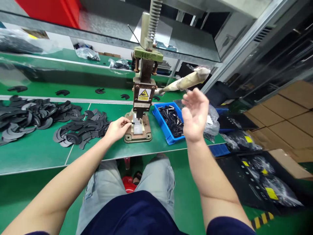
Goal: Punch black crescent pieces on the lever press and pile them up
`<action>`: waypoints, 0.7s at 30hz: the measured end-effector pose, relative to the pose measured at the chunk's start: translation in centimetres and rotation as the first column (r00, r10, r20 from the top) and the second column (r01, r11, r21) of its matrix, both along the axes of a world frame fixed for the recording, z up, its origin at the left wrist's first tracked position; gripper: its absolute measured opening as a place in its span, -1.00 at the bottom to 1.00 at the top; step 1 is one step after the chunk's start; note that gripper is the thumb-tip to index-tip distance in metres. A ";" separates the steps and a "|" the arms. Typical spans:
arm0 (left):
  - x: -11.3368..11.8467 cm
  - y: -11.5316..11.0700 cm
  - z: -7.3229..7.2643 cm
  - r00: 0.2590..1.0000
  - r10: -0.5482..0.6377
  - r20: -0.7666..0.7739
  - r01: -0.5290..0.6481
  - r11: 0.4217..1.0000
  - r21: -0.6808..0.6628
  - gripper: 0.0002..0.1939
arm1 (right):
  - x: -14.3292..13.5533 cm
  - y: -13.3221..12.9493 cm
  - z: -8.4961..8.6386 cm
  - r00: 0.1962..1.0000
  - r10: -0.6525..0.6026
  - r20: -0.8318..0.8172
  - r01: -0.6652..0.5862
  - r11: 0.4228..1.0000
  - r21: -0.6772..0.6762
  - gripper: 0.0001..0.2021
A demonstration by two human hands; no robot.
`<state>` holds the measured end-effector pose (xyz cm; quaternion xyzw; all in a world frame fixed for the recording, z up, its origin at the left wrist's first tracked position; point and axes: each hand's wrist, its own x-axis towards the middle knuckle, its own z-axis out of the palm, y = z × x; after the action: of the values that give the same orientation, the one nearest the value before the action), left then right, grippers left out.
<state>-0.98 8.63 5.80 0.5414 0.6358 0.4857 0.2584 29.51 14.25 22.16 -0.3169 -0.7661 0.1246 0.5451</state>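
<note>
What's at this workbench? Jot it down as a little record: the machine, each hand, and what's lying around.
Press: upright, with a coiled spring and yellow warning label
Left hand: pinching a small dark part over the press base
Right hand: raised, open, near the wrapped lever
Left of press: heaps of curved dark pieces on the green tabletop
Right of press: blue tray holding narrow black parts

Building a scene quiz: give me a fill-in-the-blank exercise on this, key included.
The blue rectangular plastic tray stands to the ____ of the brown metal press.
Curved matte-black pieces lie heaped on a smooth ____ tabletop.
The bare hand pinching a thin black piece at the press is the ____ one.
The black-edged warning triangle on the press is filled with ____.

Missing words: right; green; left; yellow.
</note>
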 end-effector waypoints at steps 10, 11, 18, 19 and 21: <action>0.1 4.3 -0.2 0.858 -0.158 -0.489 0.202 0.979 0.037 -0.74 | -4.2 1.6 5.5 0.913 0.366 -0.182 -0.334 0.924 0.184 -0.63; 0.1 4.3 -0.5 0.870 -0.154 -0.469 0.198 0.979 0.046 -0.74 | -4.1 1.2 4.7 0.902 0.378 -0.208 -0.342 0.920 0.191 -0.69; 0.5 3.4 -1.4 0.909 -0.135 -0.395 0.185 0.978 0.093 -0.74 | -2.8 -2.1 -4.2 0.931 0.305 -0.198 -0.252 0.933 0.256 -0.81; 0.6 3.3 -1.5 0.911 -0.128 -0.391 0.173 0.982 0.082 -0.73 | -2.8 -2.2 -5.5 0.945 0.274 -0.180 -0.219 0.936 0.275 -0.80; 0.6 3.1 -1.3 0.909 -0.122 -0.398 0.156 0.986 0.053 -0.72 | -2.7 -2.3 -7.6 0.960 0.233 -0.153 -0.179 0.936 0.303 -0.78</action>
<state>-0.40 11.69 4.52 0.6822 0.6135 0.3736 0.1366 26.81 11.94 14.53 -0.1392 -0.7507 0.0981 0.6384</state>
